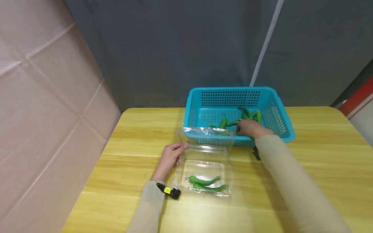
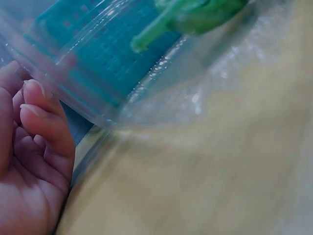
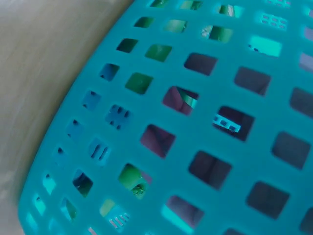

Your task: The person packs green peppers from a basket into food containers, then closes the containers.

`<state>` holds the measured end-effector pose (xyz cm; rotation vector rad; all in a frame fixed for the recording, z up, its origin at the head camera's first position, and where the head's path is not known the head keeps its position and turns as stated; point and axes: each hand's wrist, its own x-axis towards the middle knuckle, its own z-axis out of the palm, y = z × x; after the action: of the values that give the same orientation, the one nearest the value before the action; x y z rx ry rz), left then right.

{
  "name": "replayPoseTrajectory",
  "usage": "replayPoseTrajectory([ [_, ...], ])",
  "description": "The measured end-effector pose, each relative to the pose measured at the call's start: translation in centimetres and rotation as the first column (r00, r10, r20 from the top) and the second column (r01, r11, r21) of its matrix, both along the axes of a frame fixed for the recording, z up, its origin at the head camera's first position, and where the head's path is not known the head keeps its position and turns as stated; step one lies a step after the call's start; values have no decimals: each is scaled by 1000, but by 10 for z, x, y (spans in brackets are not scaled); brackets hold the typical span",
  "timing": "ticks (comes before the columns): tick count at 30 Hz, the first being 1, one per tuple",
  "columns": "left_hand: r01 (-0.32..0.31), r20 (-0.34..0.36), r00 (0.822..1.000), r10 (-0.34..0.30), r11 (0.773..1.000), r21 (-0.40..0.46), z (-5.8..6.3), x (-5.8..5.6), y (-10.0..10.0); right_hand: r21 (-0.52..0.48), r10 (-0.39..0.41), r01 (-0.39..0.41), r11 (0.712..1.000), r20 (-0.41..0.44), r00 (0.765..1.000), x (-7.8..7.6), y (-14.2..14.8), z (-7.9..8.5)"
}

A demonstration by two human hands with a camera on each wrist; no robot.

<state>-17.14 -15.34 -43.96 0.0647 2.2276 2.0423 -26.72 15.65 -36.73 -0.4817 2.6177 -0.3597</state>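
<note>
A clear plastic clamshell box [image 1: 204, 165] lies on the table with its lid [image 1: 205, 132] raised against the basket's near side. Two green chili peppers [image 1: 205, 181] lie near the box's front edge. My left hand [image 1: 172, 157] pinches the box's left edge by the hinge; the left wrist view shows the fingers [image 2: 46, 122] curled at that edge. Over the near wall of the blue basket [image 1: 282, 110] reaches my right hand [image 1: 250, 128], its fingers bent down among green chilies [image 1: 252, 114]. The basket wall [image 3: 220, 142] mostly covers that hand in the right wrist view; I cannot tell what it holds.
The wooden table [image 1: 137, 132] runs out on both sides of the basket and box. A dark grey panel [image 1: 175, 55] stands behind it, and a pale tiled wall [image 1: 52, 106] rises on the left.
</note>
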Motion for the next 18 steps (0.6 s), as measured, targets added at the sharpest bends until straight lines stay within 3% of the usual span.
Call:
replayPoseTrajectory([
  [8, 4, 2, 1000, -4, 1000, -10, 3, 1, 1, 8, 1, -1, 1000, 31, 1000, 0, -1, -2],
  [13, 3, 15, 1000, -3, 1000, -24, 5, 2, 1, -14, -37, 37, 999, -2, 999, -2, -2, -3],
  [18, 7, 17, 1000, -6, 1000, -30, 5, 2, 0, -37, -25, 24, 999, -27, 999, -2, 0, -2],
])
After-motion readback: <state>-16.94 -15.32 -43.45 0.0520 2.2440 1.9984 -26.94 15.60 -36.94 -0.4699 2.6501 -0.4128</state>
